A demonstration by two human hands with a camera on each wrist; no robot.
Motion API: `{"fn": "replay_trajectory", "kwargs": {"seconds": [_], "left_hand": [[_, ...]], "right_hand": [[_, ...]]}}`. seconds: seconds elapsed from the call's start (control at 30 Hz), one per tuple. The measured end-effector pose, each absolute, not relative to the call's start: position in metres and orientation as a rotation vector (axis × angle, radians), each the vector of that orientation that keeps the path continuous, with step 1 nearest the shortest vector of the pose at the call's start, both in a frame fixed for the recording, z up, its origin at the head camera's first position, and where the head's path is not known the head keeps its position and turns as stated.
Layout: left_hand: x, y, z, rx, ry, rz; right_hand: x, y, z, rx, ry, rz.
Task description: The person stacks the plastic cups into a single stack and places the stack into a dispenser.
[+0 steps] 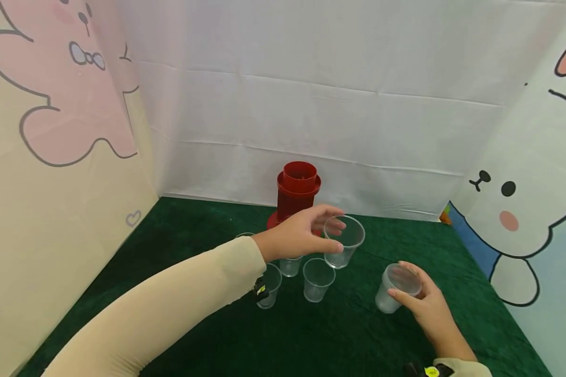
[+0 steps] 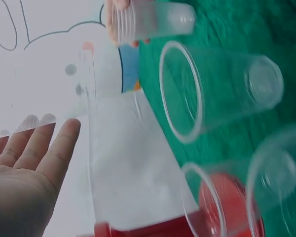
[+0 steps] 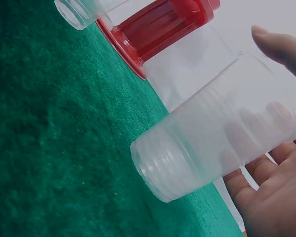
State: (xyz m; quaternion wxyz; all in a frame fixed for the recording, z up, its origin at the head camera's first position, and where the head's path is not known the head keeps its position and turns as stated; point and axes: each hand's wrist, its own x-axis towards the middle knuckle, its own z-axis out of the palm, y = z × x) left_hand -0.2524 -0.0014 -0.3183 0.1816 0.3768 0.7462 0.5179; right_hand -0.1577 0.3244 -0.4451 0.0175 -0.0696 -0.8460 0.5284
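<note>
Meanwhile the right hand grips a tilted stack of cups, mouths facing upward and right.

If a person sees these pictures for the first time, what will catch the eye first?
Probably the red stand at the back of the green cloth. Next, the left hand at a raised clear cup, over more cups, and the right hand gripping a cloudy cup.
</note>
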Motion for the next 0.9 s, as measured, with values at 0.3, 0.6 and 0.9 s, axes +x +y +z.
{"fn": "replay_trajectory", "kwargs": {"seconds": [0.3, 0.6, 0.9], "left_hand": [[-0.246, 0.042, -0.322, 1.085, 2.091, 1.436], [-0.244, 0.079, -0.32, 1.065, 2.081, 1.492], [-0.239, 0.11, -0.323, 0.956, 2.039, 1.566]], "right_hand": [[-0.158, 0.325, -0.445, -0.212, -2.629, 1.647], [-0.157, 0.327, -0.448, -0.193, -2.625, 1.643], [-0.156, 0.327, -0.447, -0.177, -2.615, 1.681]]}}
